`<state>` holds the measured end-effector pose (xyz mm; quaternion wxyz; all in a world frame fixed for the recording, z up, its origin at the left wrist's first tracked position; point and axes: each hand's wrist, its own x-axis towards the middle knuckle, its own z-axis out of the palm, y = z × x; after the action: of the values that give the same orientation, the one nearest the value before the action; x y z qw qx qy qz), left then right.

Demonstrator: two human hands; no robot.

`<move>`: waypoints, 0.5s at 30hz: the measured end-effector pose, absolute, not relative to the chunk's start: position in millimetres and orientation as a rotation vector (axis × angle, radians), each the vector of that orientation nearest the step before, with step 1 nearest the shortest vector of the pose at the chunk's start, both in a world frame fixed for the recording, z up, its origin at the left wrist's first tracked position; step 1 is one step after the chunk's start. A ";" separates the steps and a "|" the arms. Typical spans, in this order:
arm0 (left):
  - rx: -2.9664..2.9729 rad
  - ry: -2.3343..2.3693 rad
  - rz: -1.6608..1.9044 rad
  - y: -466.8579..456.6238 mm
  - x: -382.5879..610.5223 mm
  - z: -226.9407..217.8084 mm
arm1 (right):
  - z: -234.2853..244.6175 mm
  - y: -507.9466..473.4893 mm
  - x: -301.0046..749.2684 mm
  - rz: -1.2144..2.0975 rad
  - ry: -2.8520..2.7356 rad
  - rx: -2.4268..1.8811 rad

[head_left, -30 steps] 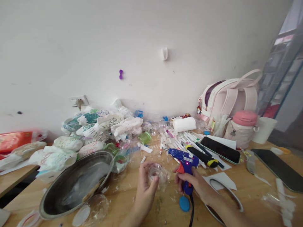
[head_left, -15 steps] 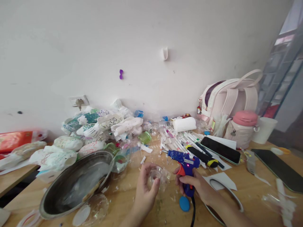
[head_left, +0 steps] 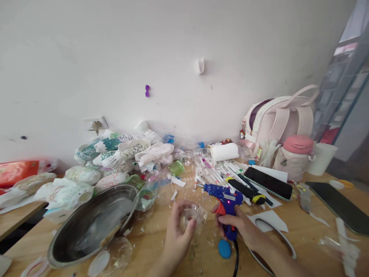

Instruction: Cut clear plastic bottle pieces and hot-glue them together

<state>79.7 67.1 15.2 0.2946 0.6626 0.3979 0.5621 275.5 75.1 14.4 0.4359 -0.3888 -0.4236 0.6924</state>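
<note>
My left hand point(head_left: 178, 231) is wrapped round a clear plastic bottle piece point(head_left: 192, 215), held just above the wooden table point(head_left: 161, 250). My right hand point(head_left: 240, 229) grips the handle of a blue hot glue gun point(head_left: 226, 202) with an orange trigger and a lit red light. Its nozzle points left, a short way from the plastic piece. The gun's black cord runs down past a round blue cap point(head_left: 224, 248) on the table.
A large metal bowl point(head_left: 89, 227) sits at the left. Behind it lie painted white shapes point(head_left: 109, 161) and bottle scraps. Markers point(head_left: 219, 171), a paper roll point(head_left: 224, 151), two phones point(head_left: 269, 182), a pink backpack point(head_left: 279, 119), a pink flask point(head_left: 295, 156) and a white cup point(head_left: 321, 158) crowd the right.
The glue gun has shifted slightly left and lower, its nozzle nearer the plastic piece. My left hand has turned the plastic piece a little.
</note>
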 end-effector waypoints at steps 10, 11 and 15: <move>1.721 1.000 1.479 66.6 80.2 13.1 | 13.1 75.5 275.8 1.734 -1.069 -0.964; 1.712 0.993 1.471 67.0 80.1 12.7 | 13.0 75.3 276.2 1.732 -1.068 -0.950; 1.700 0.980 1.474 69.3 79.3 13.0 | 10.1 75.9 279.8 1.716 -1.073 -0.908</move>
<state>79.3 69.3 13.0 0.3371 0.6523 0.3758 0.5653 279.8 75.9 10.1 0.4455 -0.3665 -0.4333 0.6925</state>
